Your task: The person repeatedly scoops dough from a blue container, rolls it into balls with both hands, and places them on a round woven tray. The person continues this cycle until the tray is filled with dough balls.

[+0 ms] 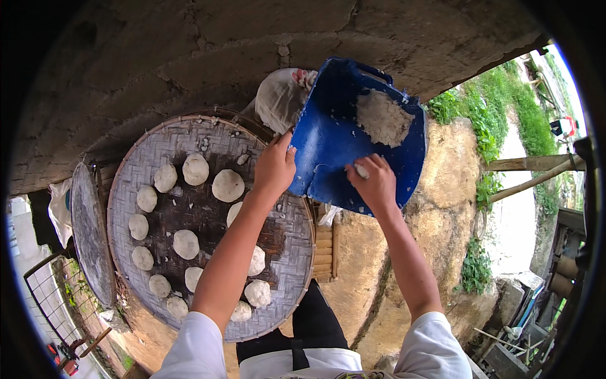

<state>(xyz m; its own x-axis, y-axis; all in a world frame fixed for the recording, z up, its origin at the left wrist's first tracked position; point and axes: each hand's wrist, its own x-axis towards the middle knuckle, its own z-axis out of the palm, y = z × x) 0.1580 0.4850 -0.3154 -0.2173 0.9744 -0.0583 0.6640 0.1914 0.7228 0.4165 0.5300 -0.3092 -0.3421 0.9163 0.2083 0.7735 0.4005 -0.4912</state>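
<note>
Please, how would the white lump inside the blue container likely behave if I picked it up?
The lump may be soft and sticky, as white bits dot the container. It could crumble, given its ragged edge.

Rough blk. wall (pixel 158 72) along top; bare earth ground (pixel 451 196) w/ green plants (pixel 476 268) at rt.; poles (pixel 533 163) nr. rt. edge; wire-mesh panel (pixel 55 303) lower lt.; round grey tray (pixel 90 234) far lt.

- Reaching forward, angling left forearm (pixel 232 252) and right forearm (pixel 407 256) inward.
- Gripping with left hand (pixel 275 165), partly hidden.
- Pinching with right hand (pixel 375 182), using curled fingers (pixel 379 165).
</note>
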